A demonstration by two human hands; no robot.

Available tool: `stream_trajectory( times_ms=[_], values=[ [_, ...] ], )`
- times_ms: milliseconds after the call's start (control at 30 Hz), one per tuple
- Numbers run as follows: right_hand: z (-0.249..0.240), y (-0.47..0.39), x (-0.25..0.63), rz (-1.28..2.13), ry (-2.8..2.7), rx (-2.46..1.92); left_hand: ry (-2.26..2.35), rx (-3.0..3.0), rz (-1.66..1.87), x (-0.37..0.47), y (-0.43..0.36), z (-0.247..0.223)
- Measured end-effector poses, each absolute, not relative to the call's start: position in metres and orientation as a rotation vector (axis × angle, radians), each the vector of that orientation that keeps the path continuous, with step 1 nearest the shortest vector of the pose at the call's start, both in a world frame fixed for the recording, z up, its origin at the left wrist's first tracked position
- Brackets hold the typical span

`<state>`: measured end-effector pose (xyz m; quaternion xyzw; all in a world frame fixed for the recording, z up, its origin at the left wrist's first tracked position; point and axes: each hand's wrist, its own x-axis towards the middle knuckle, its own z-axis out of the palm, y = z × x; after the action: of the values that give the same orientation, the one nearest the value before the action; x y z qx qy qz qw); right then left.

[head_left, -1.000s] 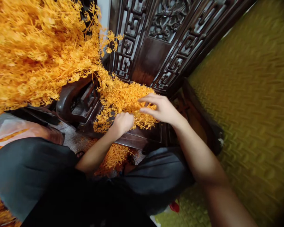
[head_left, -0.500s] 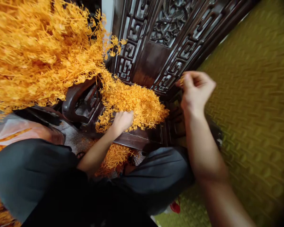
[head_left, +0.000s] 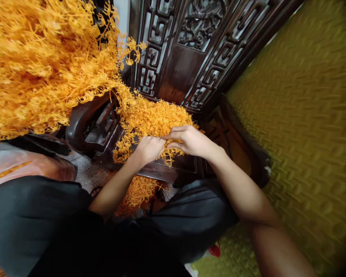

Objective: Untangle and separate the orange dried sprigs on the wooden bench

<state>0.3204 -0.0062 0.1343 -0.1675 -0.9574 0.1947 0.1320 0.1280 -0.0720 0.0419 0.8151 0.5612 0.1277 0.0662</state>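
Observation:
A heap of small branched orange plastic-looking sprigs (head_left: 152,115) lies on the seat of a dark carved wooden chair (head_left: 181,73). At the heap's front edge my left hand (head_left: 150,149) is closed, its fingertips turned right; whatever it pinches is hidden. My right hand (head_left: 190,140) comes in from the right, its fingers bent and their tips meeting the left fingertips. Its thumb lies slightly lower, with a narrow gap showing behind the tips. A few orange sprigs dangle just under the two hands.
A far larger orange pile (head_left: 40,65) rises at the upper left beside the curved armrest (head_left: 77,127). More orange pieces (head_left: 141,190) lie on the floor between my legs. A translucent bag (head_left: 25,163) stands left. Yellow-green textured padding (head_left: 300,127) covers the right side.
My right hand has swung left and down from beside the chair back to meet my left hand. The left hand stays closed in about the same place.

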Motion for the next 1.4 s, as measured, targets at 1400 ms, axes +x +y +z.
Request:
stream_trajectory(
  times_ms=[1400],
  values=[
    [0.083,0.029,0.303,1.458,-1.493,-1.098,0.431,0.638,1.135,0.118,-0.055,0.025]
  ],
)
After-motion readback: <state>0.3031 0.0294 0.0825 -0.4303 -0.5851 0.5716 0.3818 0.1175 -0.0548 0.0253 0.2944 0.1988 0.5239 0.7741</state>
